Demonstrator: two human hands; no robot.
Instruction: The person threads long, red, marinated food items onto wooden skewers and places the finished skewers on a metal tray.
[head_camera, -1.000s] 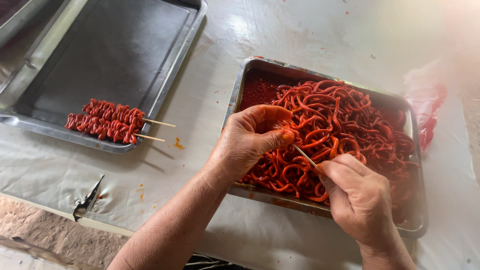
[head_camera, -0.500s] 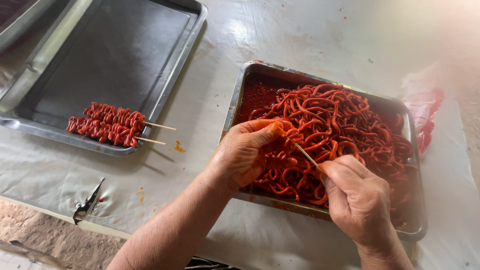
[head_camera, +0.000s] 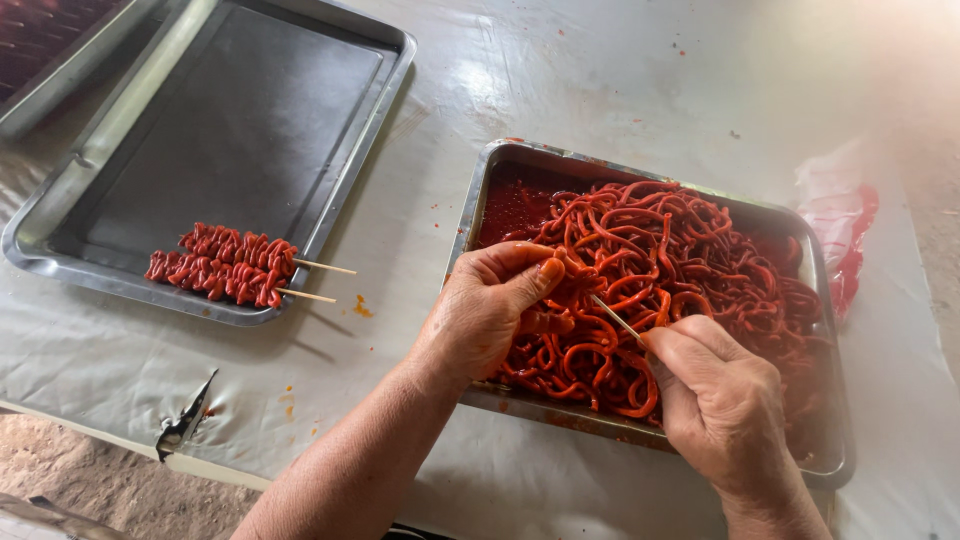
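A thin wooden stick (head_camera: 615, 318) is pinched in the right hand (head_camera: 722, 410), while a soft, slick-looking red strip (head_camera: 545, 322) is clamped by the left hand (head_camera: 480, 315) over the near tray (head_camera: 470, 205); limp and light, it is best gripped near its end. Farther left, two finished skewers (head_camera: 222, 266) are seen in another tray (head_camera: 60, 262).

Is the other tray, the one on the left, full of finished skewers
No, the left tray holds only two finished skewers at its near edge, and the rest of its dark bottom is bare.
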